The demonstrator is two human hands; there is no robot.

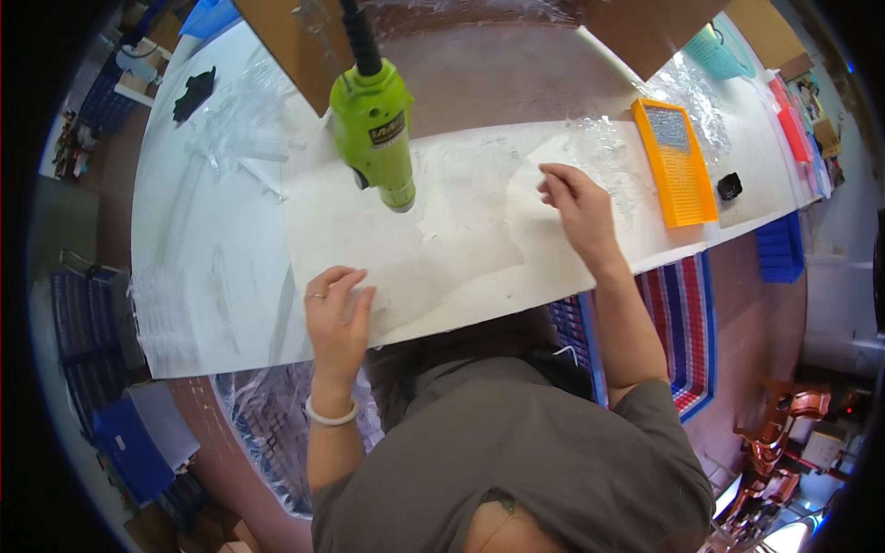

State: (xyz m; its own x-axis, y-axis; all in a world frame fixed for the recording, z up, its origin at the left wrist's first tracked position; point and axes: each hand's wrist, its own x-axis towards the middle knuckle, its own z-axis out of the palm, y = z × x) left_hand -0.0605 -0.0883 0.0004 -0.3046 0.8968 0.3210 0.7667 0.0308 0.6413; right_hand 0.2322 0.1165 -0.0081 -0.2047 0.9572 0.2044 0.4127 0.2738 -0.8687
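Observation:
My left hand (336, 311) hovers by the near edge of the white worktable (461, 267), fingers loosely bent and thumb apart, with nothing in it. A ring and a pale bangle (332, 412) are on this hand and wrist. Further right and farther from me, my right hand (583, 210) is above the tabletop with its fingertips drawn together; anything between them is too small to make out. A green power screwdriver (376, 134) hangs nose down on a black cable between and beyond my hands, touched by neither.
An orange tray (697, 198) holding small metal pieces lies on the right, beside a small black part (729, 187). Clear plastic bags (235, 129) and a black piece (194, 94) lie at left. Cardboard (290, 46) stands at the back; a teal basket (719, 55) sits far right.

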